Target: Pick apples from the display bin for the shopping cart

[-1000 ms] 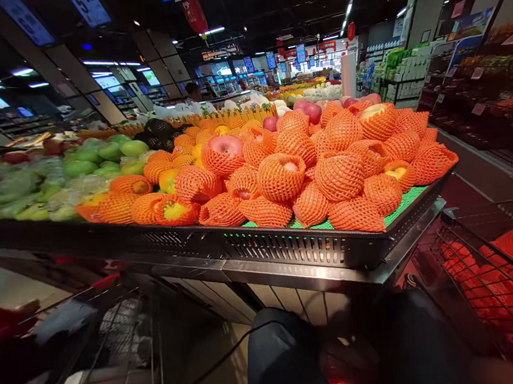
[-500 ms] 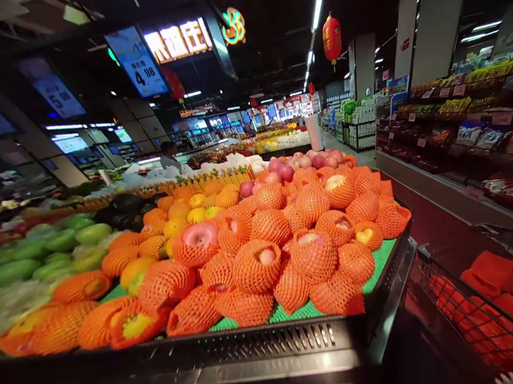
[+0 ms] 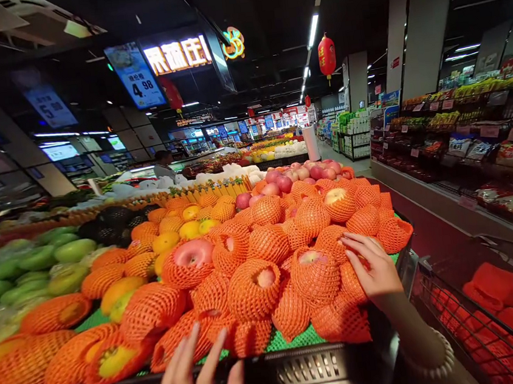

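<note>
Currently we stand at the fruit display bin (image 3: 302,367), dark perforated front rim near us, green mat under the load. Pile of apples in orange foam net sleeves (image 3: 268,258) fills centre-right; mangoes in same netting (image 3: 113,360) near left; green fruit (image 3: 38,257) far left. Wire cart (image 3: 495,326) w/ loose red-orange nets at right.

Right hand (image 3: 372,265): open, fingers spread, palm laid on a netted apple at the pile's right edge (image 3: 355,279), touching, not closed round it. Left hand (image 3: 196,375): open, fingers fanned, over near rim, just short of the front-row netted fruit (image 3: 180,340); contact unclear.

Handling est.: apple firm, moderate wt, bruises if dropped. Foam net soft, springy, gd friction but can slide off the fruit. Grip whole-hand around the widest part, thru the net, not by net alone. Neighbours may roll when one is lifted.
</note>
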Available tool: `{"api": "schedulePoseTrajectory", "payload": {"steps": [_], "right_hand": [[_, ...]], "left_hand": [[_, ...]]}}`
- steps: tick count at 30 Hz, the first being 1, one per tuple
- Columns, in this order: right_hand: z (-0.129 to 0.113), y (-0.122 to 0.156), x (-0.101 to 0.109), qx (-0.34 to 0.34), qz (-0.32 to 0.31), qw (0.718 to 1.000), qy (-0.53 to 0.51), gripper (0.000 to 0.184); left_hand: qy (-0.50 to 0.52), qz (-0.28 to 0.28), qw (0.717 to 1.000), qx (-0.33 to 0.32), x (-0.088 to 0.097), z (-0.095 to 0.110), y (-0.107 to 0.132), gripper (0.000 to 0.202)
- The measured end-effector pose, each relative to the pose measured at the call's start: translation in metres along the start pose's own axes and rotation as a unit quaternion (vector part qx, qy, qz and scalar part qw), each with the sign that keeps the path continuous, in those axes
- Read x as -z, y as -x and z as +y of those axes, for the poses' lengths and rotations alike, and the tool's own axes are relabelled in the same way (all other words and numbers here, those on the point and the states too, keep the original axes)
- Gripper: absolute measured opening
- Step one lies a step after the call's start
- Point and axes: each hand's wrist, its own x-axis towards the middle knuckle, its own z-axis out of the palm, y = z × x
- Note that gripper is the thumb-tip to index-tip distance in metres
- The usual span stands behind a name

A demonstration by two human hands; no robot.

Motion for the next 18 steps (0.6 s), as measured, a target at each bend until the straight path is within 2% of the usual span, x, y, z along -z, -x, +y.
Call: {"api": "schedulePoseTrajectory", "payload": {"steps": [3,6,10,14,18], "right_hand": [[-0.011,-0.019,-0.008,0.025,0.012,1.0,-0.008,0.021],[-0.03,-0.027,-0.008,0.032,0.004,0.998,-0.054,0.02],[-0.061,-0.024,-0.011,0.064,-0.07,0.991,-0.093,0.02],[-0.084,-0.01,-0.013,0.063,-0.072,0.99,-0.104,0.02],[-0.09,0.006,-0.005,0.043,-0.089,0.992,-0.079,0.023]], "left_hand": [[-0.009,-0.017,0.999,-0.035,-0.023,0.007,-0.014,0.082],[0.004,-0.024,1.0,-0.004,-0.044,0.01,-0.027,0.086],[-0.02,-0.01,0.998,0.057,-0.066,0.007,-0.038,0.1],[-0.01,0.021,0.995,0.102,-0.078,0.007,-0.036,0.088],[0.003,0.011,0.988,0.156,-0.08,0.007,-0.028,0.083]]}}
